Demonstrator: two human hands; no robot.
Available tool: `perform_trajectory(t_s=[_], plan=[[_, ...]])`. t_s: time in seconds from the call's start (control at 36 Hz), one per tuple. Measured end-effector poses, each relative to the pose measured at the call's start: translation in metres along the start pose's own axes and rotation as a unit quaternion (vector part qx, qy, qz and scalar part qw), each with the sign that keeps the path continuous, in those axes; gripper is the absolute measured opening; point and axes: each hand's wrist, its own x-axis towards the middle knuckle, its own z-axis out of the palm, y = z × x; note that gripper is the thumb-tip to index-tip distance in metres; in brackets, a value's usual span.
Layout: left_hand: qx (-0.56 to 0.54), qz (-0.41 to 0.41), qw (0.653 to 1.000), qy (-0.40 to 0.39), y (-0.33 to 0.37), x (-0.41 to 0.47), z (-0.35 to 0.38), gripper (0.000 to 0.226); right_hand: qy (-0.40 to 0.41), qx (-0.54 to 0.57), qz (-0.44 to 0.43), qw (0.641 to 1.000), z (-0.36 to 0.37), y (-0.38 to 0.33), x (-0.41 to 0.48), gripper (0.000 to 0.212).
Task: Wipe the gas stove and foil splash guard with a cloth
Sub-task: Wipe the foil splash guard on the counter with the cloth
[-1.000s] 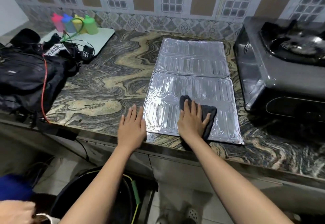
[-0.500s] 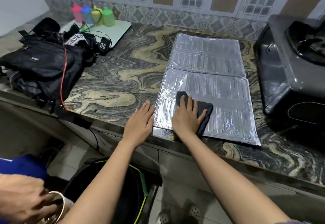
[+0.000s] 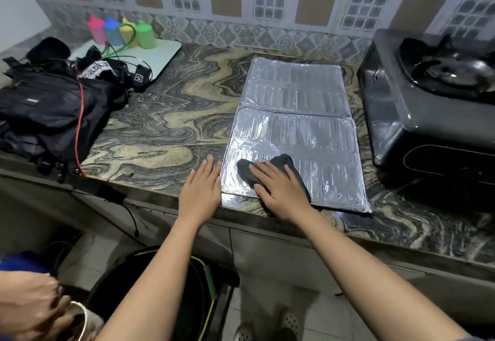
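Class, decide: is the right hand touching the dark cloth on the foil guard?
Touching. The head view shows the right hand pressed flat on the cloth, fingers spread across it.

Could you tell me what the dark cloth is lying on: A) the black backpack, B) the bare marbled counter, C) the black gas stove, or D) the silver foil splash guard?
D: the dark cloth lies under the right hand on the silver foil splash guard.

Dim indoor light; glare on foil splash guard [image 3: 294, 131]; soft blur; wide-angle bending at edges.
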Motion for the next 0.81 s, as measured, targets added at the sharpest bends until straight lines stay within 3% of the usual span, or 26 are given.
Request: perform_trajectory(t_s=[0.19,0.33,0.81], plan=[[0.011,0.002,1.0,0.01,0.001,-0.001,0.001,0.048,0.014,-0.015,0.059,0.998,-0.012,0.031,-0.026,0.051],[0.012,0.001,1.0,0.013,0.002,-0.001,0.002,0.048,0.05,-0.015,0.114,0.992,-0.017,0.051,-0.046,0.065],[0.021,0.005,1.0,0.008,0.003,-0.001,0.002,0.048,0.208,0.028,0.28,0.937,-0.022,0.082,-0.06,0.048]])
